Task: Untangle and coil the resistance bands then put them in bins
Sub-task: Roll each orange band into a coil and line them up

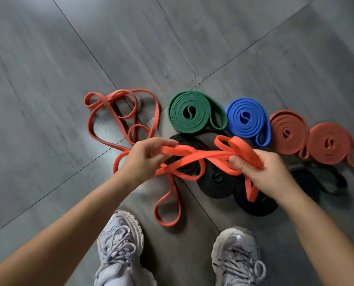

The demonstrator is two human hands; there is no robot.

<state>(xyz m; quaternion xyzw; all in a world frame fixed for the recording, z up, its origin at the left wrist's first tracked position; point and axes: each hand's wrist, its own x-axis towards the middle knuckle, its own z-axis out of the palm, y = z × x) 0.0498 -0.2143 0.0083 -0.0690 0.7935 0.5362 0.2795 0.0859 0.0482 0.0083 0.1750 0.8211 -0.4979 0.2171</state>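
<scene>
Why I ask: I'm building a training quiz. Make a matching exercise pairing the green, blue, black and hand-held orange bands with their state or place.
1 green band
2 blue band
3 orange band
4 black bands

A uncoiled, gripped by left hand and right hand
B coiled, leftmost in the far row
C coiled, between green band and a red coil
D coiled, beneath the hands

Pairs: 1-B, 2-C, 3-A, 4-D

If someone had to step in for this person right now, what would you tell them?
Left hand pinches the orange band; right hand grips a few gathered loops of it.
More orange loops lie tangled on the floor.
Done: green coil, blue coil, two red-orange coils, several black coils, all on the floor.
Left: finish untangling and coiling orange, then bin everything; no bins in view.
</scene>
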